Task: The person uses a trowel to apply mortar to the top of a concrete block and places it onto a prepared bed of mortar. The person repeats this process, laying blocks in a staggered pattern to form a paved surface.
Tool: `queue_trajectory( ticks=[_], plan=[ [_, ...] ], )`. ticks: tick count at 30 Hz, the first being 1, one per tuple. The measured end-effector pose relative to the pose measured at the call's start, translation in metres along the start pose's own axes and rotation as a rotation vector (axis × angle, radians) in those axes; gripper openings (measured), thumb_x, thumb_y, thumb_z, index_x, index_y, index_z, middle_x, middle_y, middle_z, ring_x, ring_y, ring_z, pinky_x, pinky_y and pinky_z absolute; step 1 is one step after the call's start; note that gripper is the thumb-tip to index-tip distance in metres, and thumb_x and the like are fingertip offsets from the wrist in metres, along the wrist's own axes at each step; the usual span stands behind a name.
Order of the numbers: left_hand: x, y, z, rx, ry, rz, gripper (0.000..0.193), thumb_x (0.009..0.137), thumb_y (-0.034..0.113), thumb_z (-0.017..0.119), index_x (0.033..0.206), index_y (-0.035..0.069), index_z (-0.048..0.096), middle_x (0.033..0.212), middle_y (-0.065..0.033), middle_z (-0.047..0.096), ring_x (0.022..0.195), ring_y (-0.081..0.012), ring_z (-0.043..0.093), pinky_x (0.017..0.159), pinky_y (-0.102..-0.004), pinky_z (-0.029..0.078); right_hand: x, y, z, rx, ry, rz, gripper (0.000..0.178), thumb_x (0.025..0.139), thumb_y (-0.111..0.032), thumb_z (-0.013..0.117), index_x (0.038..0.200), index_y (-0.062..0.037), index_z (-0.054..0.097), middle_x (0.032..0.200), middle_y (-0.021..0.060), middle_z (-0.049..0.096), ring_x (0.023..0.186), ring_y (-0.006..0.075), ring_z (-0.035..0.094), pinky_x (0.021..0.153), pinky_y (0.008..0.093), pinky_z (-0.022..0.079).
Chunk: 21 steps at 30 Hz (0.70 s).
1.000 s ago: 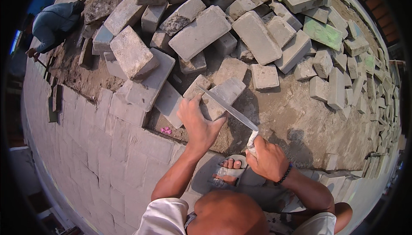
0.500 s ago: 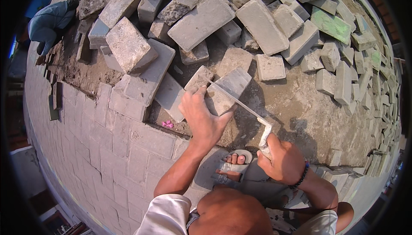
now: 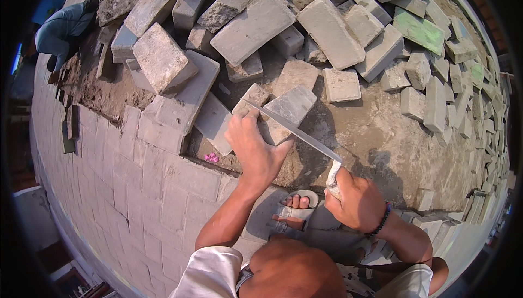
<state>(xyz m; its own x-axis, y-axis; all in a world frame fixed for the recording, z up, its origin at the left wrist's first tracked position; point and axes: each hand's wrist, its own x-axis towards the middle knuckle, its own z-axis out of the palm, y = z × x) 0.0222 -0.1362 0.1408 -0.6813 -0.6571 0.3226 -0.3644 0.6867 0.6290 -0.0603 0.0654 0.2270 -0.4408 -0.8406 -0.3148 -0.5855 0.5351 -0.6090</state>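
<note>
My left hand point(image 3: 253, 148) is closed round the near end of a grey concrete paving block point(image 3: 296, 105), its thumb on the near side. In my right hand point(image 3: 358, 202) is a trowel point(image 3: 313, 141) with a pale, crusted, cranked handle. Its long blade is seen nearly edge-on and slants up to the left, across the block and past my left fingertips. Whether the blade touches the block, I cannot tell. A smaller piece of block point(image 3: 252, 96) lies just beyond my left fingers.
A jumbled heap of paving blocks point(image 3: 331, 34) fills the far side, one stained green point(image 3: 418, 30). Laid paving point(image 3: 147, 189) spreads at the left, ending at bare soil point(image 3: 376, 129). A pink scrap point(image 3: 211, 157) lies by its edge. A person point(image 3: 65, 28) bends at the far left.
The trowel's blade has turned to show more of its flat side, and its tip has moved slightly left. My left hand has kept its grip on the block.
</note>
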Motion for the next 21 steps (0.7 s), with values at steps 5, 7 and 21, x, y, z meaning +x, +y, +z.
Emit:
queue_trajectory(
  ticks=[5,7,21],
  plan=[
    [0.000,-0.001,0.001,-0.011,0.014,0.024,0.084,0.057,0.026,0.092,0.124,-0.001,0.049,0.109,-0.0171,0.049,0.104,-0.0353,0.047,0.089,-0.0461,0.033,0.022,0.024,-0.021,-0.066,-0.075,0.199,0.035,0.085,-0.021,0.068,0.105,0.0024,0.053,0.076,0.0264,0.063,0.074,0.0465,0.063,0.069,0.0537,0.050],
    [0.000,-0.001,0.000,0.005,-0.009,0.001,0.084,0.058,0.027,0.092,0.125,-0.001,0.049,0.109,-0.0170,0.049,0.104,-0.0352,0.047,0.089,-0.0459,0.033,0.010,0.010,-0.013,-0.049,-0.050,0.123,0.038,0.085,-0.023,0.068,0.107,0.0034,0.053,0.077,0.0276,0.063,0.076,0.0476,0.064,0.070,0.0533,0.051],
    [0.001,-0.002,0.005,0.043,0.033,0.062,0.084,0.058,0.027,0.092,0.123,-0.002,0.048,0.110,-0.0164,0.049,0.103,-0.0340,0.048,0.090,-0.0441,0.034,0.040,0.043,-0.002,0.018,0.003,0.256,0.035,0.085,-0.021,0.062,0.109,0.0033,0.055,0.083,0.0287,0.066,0.083,0.0495,0.064,0.076,0.0560,0.050]
  ],
)
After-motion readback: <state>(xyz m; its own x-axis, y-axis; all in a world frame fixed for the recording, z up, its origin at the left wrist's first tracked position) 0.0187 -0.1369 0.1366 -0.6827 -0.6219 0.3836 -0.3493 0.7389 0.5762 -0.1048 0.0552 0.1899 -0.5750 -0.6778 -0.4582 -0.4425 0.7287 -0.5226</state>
